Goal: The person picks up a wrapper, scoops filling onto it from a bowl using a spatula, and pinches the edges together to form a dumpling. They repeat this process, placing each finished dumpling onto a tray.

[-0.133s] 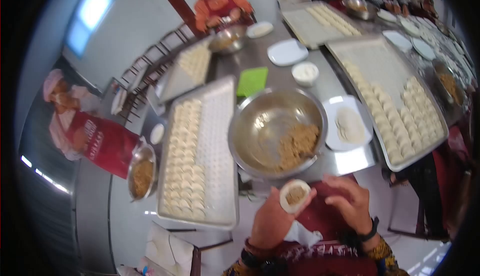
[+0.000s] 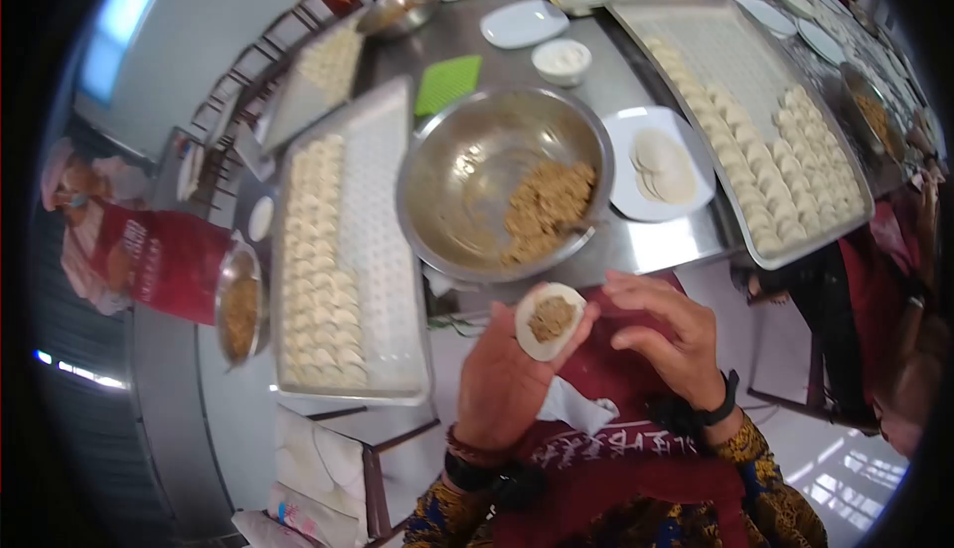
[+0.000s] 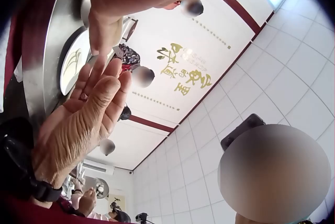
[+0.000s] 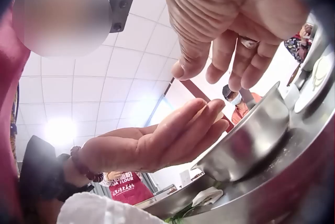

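Observation:
A round dough wrapper (image 2: 528,341) with a mound of brown filling (image 2: 550,319) lies on the upturned fingers of my left hand (image 2: 500,384), in front of the steel bowl. Those fingers look extended and slightly cupped in the right wrist view; the wrapper is hidden there. Beside it to the right, my right hand (image 2: 671,334) is held with fingers loosely spread, holding nothing and apart from the wrapper. The large steel bowl (image 2: 437,185) contains more filling (image 2: 547,205). On a white plate (image 2: 686,200) to its right is a small stack of wrappers (image 2: 664,165).
Metal trays with rows of folded dumplings flank the bowl: one left (image 2: 393,280), one right (image 2: 770,86). Behind it are a green mat (image 2: 447,84), a white bowl (image 2: 561,63) and a plate (image 2: 524,24). Another person (image 2: 159,250) in a red apron stands at left.
The head view has tilted down and shifted right, so everything appears higher and further left. Both hands keep nearly the same pose, with the filled wrapper still on the left one.

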`<state>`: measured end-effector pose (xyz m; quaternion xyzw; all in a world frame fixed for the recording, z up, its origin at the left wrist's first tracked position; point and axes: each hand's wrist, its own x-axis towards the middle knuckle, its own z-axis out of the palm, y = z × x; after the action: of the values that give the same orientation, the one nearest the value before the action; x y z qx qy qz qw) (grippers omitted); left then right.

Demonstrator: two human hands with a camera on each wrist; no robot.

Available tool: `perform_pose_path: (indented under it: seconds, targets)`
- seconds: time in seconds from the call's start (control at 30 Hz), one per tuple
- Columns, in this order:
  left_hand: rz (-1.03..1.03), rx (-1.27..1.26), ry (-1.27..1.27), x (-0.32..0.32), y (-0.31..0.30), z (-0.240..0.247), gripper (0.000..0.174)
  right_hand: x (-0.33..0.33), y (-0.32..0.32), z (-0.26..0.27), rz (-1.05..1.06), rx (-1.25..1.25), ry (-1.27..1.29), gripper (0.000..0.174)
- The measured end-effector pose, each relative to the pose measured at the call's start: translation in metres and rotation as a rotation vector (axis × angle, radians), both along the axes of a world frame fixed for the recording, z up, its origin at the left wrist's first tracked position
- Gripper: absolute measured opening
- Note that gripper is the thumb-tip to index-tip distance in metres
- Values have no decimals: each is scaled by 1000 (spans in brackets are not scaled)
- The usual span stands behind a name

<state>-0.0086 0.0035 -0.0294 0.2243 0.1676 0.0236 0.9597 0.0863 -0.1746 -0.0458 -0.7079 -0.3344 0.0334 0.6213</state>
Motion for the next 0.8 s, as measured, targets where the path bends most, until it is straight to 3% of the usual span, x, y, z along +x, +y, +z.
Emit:
perform_pose_path:
  seconds: [0.63,0.8]
  targets:
    - [-98,-23,30,-8,-3,-8,56,-2,16,-20,193,-63,-313,12]
    - [-115,173,24,-9,-10,-9,50,-7,20,-27,121,-11,-131,7]
